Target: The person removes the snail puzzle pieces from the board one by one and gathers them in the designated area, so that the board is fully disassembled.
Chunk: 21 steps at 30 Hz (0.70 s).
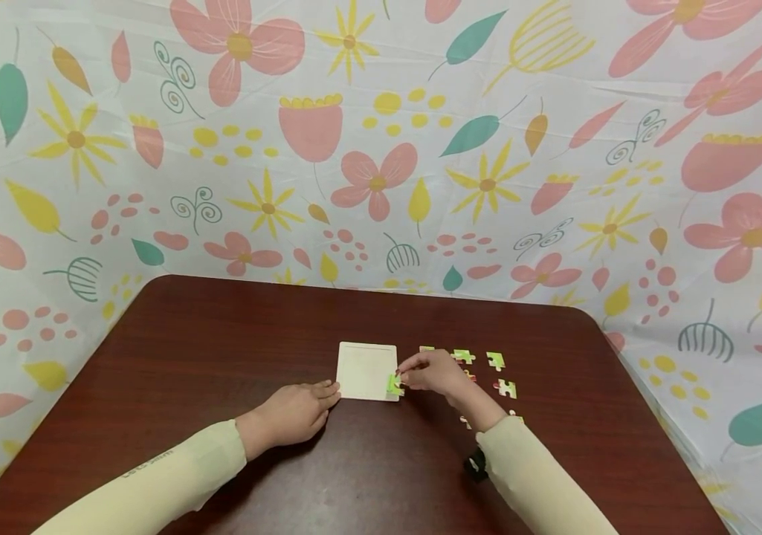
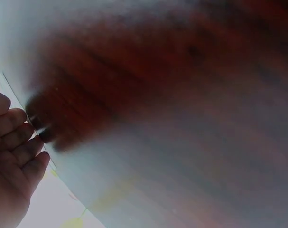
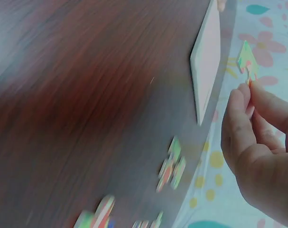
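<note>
A pale square puzzle tray [image 1: 366,371] with a thin raised rim lies on the dark table. My right hand [image 1: 436,371] pinches a green jigsaw piece [image 1: 394,384] between thumb and fingertips, over the tray's near right corner. In the right wrist view the piece [image 3: 247,59] stands up from the fingertips, with a patch of red near the pinch. My left hand [image 1: 298,412] lies with its fingers extended, their tips at the tray's near left corner. Only that hand [image 2: 15,152] and the blurred table show in the left wrist view.
Several loose jigsaw pieces, one of them green [image 1: 496,360], another with red and green [image 1: 506,388], lie right of the tray, some partly behind my right hand. The brown table [image 1: 253,327] ends at a patterned cloth [image 1: 374,245] behind.
</note>
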Each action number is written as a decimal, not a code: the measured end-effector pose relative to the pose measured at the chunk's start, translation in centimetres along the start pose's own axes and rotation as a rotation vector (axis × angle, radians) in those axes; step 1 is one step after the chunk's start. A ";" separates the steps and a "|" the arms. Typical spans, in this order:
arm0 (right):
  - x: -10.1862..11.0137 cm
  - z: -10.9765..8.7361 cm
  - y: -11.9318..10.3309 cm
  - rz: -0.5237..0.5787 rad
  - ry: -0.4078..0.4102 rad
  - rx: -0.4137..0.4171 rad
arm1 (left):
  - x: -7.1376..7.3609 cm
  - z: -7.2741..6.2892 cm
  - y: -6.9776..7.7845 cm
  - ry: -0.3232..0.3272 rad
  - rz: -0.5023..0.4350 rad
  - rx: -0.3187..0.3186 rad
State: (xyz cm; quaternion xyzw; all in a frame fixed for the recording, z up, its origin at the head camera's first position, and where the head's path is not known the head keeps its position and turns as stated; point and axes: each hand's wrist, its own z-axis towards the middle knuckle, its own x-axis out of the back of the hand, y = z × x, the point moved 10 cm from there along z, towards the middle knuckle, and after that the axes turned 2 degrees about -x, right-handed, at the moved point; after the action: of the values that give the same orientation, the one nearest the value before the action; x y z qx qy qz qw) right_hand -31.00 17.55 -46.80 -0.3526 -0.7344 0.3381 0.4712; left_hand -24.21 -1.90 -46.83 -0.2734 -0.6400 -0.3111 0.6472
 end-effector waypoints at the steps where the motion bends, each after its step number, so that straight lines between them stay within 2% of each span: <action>1: 0.3 -0.3 0.2 -0.004 -0.009 0.002 | 0.0 0.0 0.0 -0.004 -0.002 0.001; 11: 2.6 -2.8 2.6 -0.067 -0.050 0.004 | 0.1 -0.1 -0.2 0.000 -0.026 0.012; 21: 3.2 -3.6 3.3 -0.100 -0.077 0.014 | 0.2 -0.1 -0.1 0.008 -0.041 0.018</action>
State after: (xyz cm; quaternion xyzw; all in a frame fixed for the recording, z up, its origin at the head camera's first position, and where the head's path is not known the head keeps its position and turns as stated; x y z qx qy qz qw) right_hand -27.96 22.52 -46.93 -0.2990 -0.7664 0.3325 0.4611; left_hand -24.20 -2.08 -46.65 -0.2531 -0.6458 -0.3194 0.6457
